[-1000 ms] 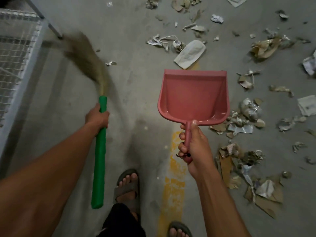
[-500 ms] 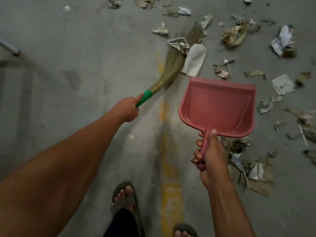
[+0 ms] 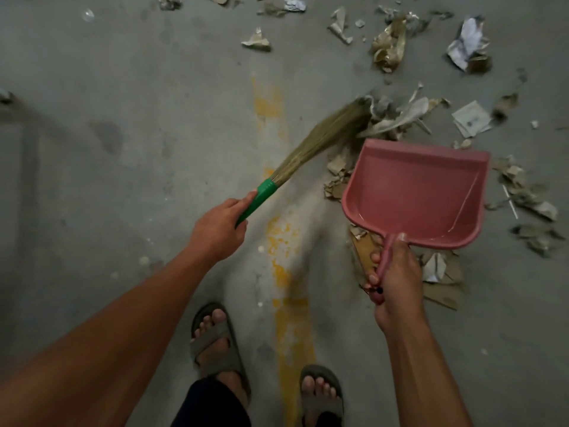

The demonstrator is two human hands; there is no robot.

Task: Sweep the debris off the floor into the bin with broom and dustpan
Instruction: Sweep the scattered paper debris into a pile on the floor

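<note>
My left hand (image 3: 217, 228) grips the green handle of a straw broom (image 3: 320, 140). Its bristles reach up and to the right into a clump of torn paper and plastic debris (image 3: 397, 117) just beyond the dustpan. My right hand (image 3: 392, 272) holds the thin handle of a pink dustpan (image 3: 415, 192), which is empty and held above scraps of cardboard (image 3: 338, 180). More scraps of paper and card lie scattered over the grey floor at the top and right. No bin is in view.
A worn yellow painted line (image 3: 286, 241) runs up the concrete floor between my arms. My two feet in sandals (image 3: 215, 340) stand at the bottom centre. More cardboard pieces (image 3: 443, 282) lie right of my right hand.
The broom head has swept from the far left across to the right, dragging debris toward the dustpan's front edge. The dustpan has shifted right and slightly lower. The wire rack at left is out of view.
</note>
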